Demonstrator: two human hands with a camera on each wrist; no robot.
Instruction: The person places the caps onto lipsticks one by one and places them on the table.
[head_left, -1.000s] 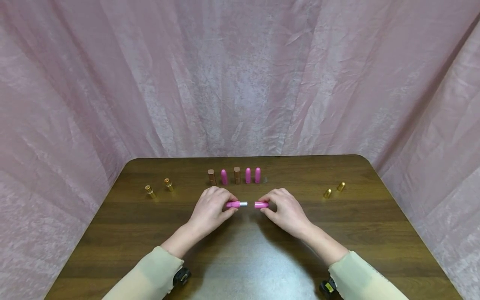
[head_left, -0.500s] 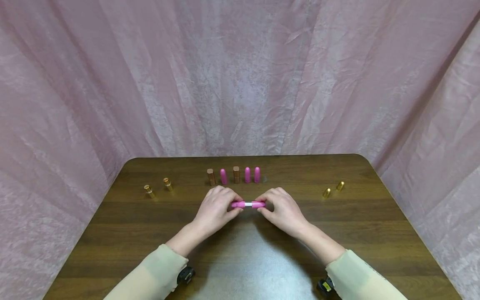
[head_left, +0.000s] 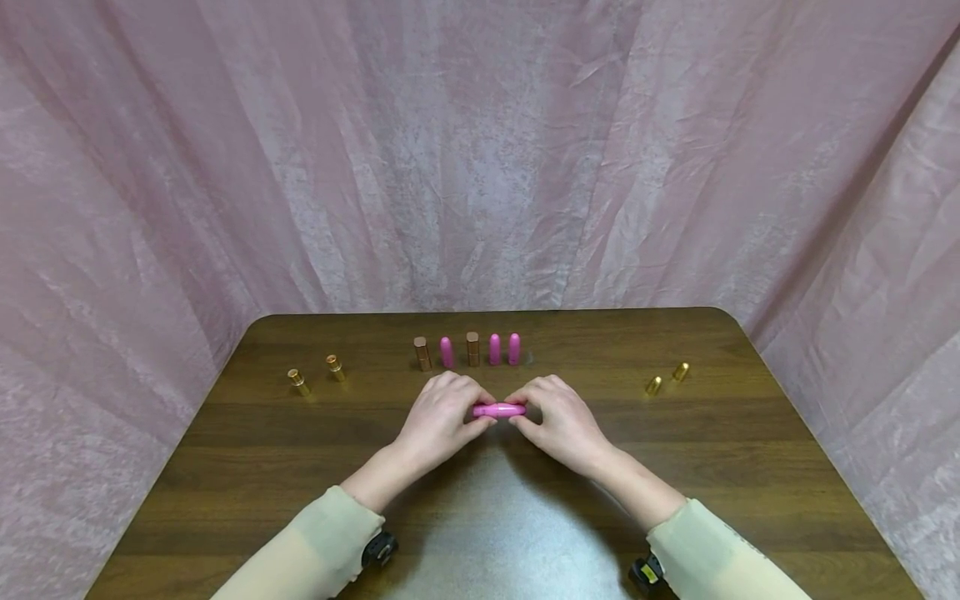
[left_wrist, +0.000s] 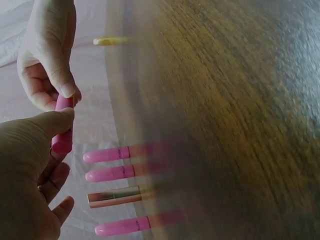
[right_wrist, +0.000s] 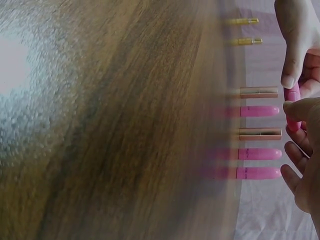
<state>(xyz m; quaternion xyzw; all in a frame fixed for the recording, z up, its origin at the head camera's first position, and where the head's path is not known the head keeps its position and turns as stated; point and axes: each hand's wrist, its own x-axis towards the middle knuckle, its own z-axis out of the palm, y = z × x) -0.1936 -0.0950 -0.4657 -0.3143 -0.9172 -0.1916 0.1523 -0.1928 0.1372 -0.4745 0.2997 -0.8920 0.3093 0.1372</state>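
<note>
Over the middle of the table, a pink lipstick [head_left: 499, 410] lies level between both hands, its cap meeting its base with no silver part showing. My left hand [head_left: 442, 419] pinches the base end between thumb and fingers. The cap end is pinched by my right hand [head_left: 562, 422]. In the left wrist view the lipstick [left_wrist: 62, 141] shows below the two thumbs, partly covered by fingers. Beyond the hands stand upright pink lipsticks [head_left: 494, 350] and rose-gold lipsticks [head_left: 472, 350] in a row.
Two gold lipstick bases [head_left: 335, 367] stand uncapped at the left of the wooden table [head_left: 225, 467]. At the right stand two gold caps [head_left: 654, 386]. A pink curtain [head_left: 480, 167] hangs behind and at both sides.
The pink cap and base have come together; the silver tube between them, visible before, is now covered. My left hand has moved right toward the right hand.
</note>
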